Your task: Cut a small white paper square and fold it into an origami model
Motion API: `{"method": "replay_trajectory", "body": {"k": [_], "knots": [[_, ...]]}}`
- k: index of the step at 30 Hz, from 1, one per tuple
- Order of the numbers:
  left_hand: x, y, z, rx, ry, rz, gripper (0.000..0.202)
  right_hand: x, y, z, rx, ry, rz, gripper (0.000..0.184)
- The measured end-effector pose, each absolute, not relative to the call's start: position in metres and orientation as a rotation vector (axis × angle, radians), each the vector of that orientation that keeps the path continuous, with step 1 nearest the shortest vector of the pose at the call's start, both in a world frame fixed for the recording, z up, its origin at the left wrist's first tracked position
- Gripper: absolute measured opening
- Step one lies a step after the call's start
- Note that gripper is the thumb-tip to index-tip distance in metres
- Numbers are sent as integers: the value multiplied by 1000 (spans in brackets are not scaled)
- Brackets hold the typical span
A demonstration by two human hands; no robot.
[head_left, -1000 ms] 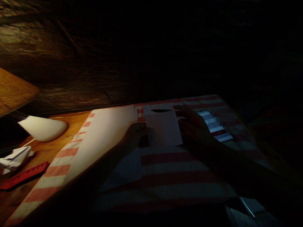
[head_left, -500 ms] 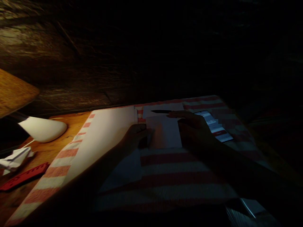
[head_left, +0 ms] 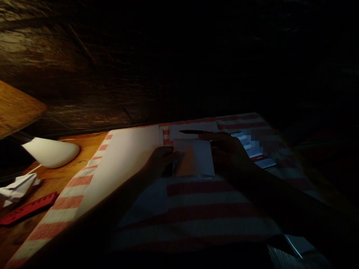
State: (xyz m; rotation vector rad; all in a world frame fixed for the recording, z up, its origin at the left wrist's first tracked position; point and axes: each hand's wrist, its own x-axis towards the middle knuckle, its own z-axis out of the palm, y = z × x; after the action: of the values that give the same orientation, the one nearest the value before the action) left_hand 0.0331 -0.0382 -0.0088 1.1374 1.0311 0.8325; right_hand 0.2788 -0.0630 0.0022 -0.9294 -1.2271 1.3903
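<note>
Paper (head_left: 195,157), a white piece with a bend at its near edge, is in the middle of the scene, between the two hands. Behind everything rises a dark, rough wall (head_left: 42,56). Below it is a wooden table (head_left: 88,142), mostly covered by a red-and-white striped cloth (head_left: 210,209). A large white sheet (head_left: 126,153) lies on the cloth's left side. Farther left are a lamp's shade (head_left: 17,110) and white base (head_left: 53,151). The left hand (head_left: 158,158) pinches the paper's left edge between thumb and fingers. The right hand (head_left: 228,147) is at the right edge, one finger reaching along the far edge; shadow hides whether its other fingers grip. A lit phone (head_left: 252,149) lies just right of that hand. Near left lies a red strip (head_left: 30,207); a thin, dark pointed object (head_left: 192,132) lies beyond the paper.
</note>
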Motion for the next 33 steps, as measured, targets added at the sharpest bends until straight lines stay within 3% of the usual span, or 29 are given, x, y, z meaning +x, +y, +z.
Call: {"method": "replay_trajectory", "body": {"k": [5, 10, 14, 18, 27, 33], "knots": [[36, -44, -3, 1253, 881, 775, 58, 276, -63, 2, -933, -1186, 1313, 15], [38, -41, -1, 1358, 793, 878, 50, 274, -67, 16, -1118, -1242, 1277, 24], [37, -40, -3, 1411, 931, 841, 37, 271, -61, 12, -1147, -1251, 1229, 14], [37, -42, -2, 1420, 993, 798, 30, 269, -58, 6, -1144, -1143, 1296, 33], [34, -37, -14, 1305, 1006, 1004, 28, 272, -61, 8, -1124, -1155, 1411, 47], [34, -37, -17, 1107, 1003, 1128, 36, 274, -58, 7, -1126, -1391, 1275, 31]]}}
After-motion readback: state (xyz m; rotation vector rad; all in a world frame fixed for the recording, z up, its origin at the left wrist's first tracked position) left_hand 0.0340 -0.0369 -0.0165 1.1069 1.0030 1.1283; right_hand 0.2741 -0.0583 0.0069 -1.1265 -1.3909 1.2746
